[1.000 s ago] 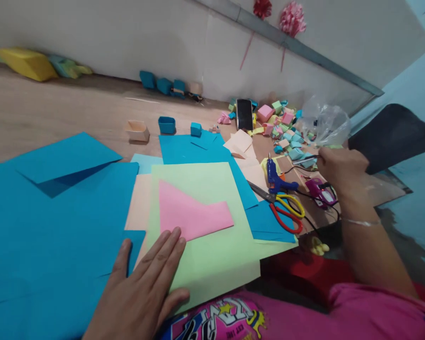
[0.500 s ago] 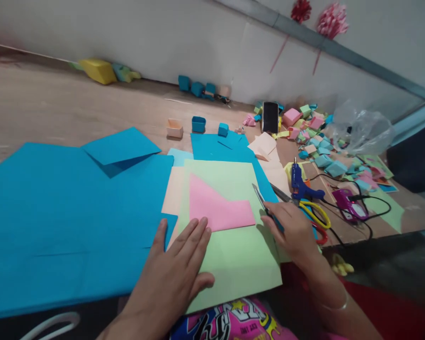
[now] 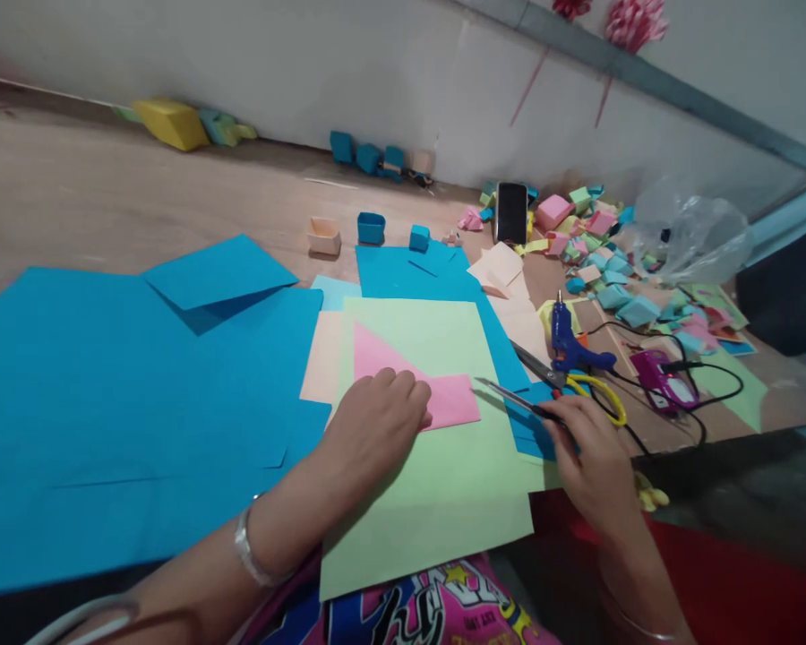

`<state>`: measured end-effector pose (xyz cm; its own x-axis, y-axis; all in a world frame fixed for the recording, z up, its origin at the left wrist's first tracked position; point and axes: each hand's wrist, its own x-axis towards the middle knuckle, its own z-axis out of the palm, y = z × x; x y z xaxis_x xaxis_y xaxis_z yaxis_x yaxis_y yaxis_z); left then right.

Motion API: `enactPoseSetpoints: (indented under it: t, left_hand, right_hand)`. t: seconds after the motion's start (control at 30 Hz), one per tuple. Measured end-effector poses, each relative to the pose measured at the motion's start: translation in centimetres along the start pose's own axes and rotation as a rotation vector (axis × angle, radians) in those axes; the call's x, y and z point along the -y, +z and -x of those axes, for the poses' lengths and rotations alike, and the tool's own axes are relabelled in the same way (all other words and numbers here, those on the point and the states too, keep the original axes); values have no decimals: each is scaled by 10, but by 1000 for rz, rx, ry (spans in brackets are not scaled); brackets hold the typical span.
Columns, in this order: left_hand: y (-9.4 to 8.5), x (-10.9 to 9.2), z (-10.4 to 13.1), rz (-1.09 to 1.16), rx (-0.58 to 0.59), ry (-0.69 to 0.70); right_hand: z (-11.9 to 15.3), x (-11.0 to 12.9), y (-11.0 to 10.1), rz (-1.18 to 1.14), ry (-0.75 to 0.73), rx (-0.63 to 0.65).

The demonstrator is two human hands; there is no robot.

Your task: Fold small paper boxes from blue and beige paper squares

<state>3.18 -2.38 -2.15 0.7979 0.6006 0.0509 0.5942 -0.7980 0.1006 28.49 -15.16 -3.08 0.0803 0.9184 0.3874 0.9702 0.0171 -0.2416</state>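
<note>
A folded pink paper (image 3: 455, 400) lies on a pale green sheet (image 3: 436, 502). My left hand (image 3: 382, 412) rests over its middle with the fingers curled in, pressing on it; the fingertips are mostly hidden. To the right, my right hand (image 3: 587, 448) is closed around the dark handle of a thin pointed metal blade (image 3: 507, 394). The blade points left, and its tip is close to the pink paper's right end. Just beyond that hand, scissors (image 3: 541, 365) with a yellow handle loop lie on the blue paper.
Large blue sheets (image 3: 141, 385) cover the left side. A blue glue gun (image 3: 568, 336) and a purple corded device (image 3: 664, 381) lie right. Behind them are a phone (image 3: 511, 213), a heap of small paper boxes (image 3: 611, 269) and a plastic bag (image 3: 695, 237). Small open boxes (image 3: 371, 227) stand at the back.
My left hand has gone from flat at the pink paper's lower left edge to curled on top of it. My right hand has drawn right with the blade, which now lies flatter.
</note>
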Motion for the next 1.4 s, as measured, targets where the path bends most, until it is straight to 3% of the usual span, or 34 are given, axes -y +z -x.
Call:
enactPoseSetpoints:
  t: [0.2, 0.47, 0.67, 1.1, 1.4]
  left_hand:
    - [0, -1, 6, 18, -50, 26]
    - [14, 6, 5, 169, -159, 106]
    - [12, 4, 4, 243, -114, 50]
    - [15, 10, 5, 191, 28, 210]
    - [15, 8, 5, 141, 30, 207]
  right_hand:
    - [22, -8, -3, -70, 3, 33]
    - [23, -10, 2, -107, -42, 58]
    - [22, -20, 0, -106, -120, 99]
    - [6, -20, 4, -158, -252, 152]
    - [21, -23, 2, -210, -241, 161]
